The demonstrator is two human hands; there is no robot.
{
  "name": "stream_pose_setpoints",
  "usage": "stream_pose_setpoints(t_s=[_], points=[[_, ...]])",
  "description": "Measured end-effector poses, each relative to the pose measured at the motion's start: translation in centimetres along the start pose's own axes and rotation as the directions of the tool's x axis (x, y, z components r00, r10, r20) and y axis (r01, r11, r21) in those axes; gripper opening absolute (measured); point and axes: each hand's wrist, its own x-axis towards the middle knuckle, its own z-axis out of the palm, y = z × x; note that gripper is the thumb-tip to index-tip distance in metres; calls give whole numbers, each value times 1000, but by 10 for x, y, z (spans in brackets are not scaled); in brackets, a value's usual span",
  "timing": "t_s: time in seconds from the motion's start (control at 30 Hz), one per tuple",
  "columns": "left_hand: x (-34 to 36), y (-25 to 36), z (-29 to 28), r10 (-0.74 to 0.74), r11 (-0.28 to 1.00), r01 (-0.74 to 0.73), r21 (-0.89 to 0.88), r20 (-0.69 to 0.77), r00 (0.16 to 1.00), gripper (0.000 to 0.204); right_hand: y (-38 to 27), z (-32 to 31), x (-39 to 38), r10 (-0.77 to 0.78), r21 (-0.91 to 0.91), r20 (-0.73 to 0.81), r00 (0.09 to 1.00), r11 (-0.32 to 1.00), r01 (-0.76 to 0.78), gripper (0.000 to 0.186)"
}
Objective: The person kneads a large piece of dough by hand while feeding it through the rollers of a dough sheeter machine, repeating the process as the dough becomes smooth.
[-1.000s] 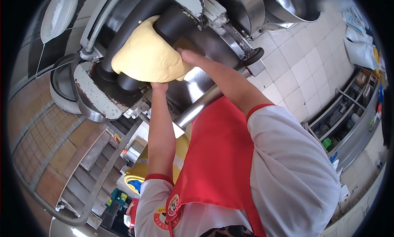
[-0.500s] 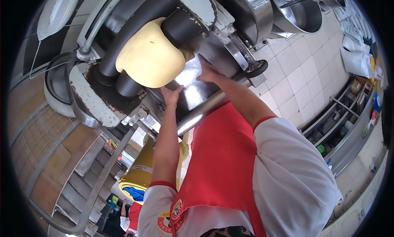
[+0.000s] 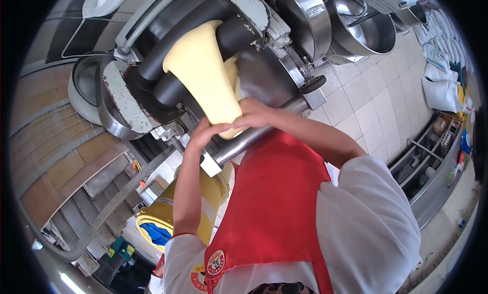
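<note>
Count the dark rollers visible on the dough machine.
3: one roller above the dough, one to its right, and one lower left of it. Others may be hidden behind the dough or the housing.

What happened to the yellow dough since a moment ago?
The dough was a fat lump against the dark rollers; now it is a long flat sheet hanging down from them. The left hand and right hand have moved to its lower end, and their fingers hold it there. The machine, the red apron and the yellow bucket stayed put.
</note>
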Motion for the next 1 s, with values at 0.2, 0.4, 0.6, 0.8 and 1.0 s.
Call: stream_pose_setpoints(t_s=[0.2,0.4,0.6,0.8,1.0], points=[[-23,-4,14,41,620,-54,-783,-37,998,67,-71,12,-2,53,557,-50,997,830,-16,66],[92,-118,-6,-108,993,114,-9,-403,909,95,67,-8,54,252,-248,-344,905,905,-346,99],[121,-97,3,20,984,73,164,-506,862,117,133,-46,104,252,-229,-197,948,928,-294,101],[107,-92,15,75,997,-80,16,-574,815,121,110,-53,88,327,-139,-251,911,919,-368,108],[117,-100,2,109,945,44,324,-438,893,125,106,-18,73,261,-247,-322,910,905,-347,101]])
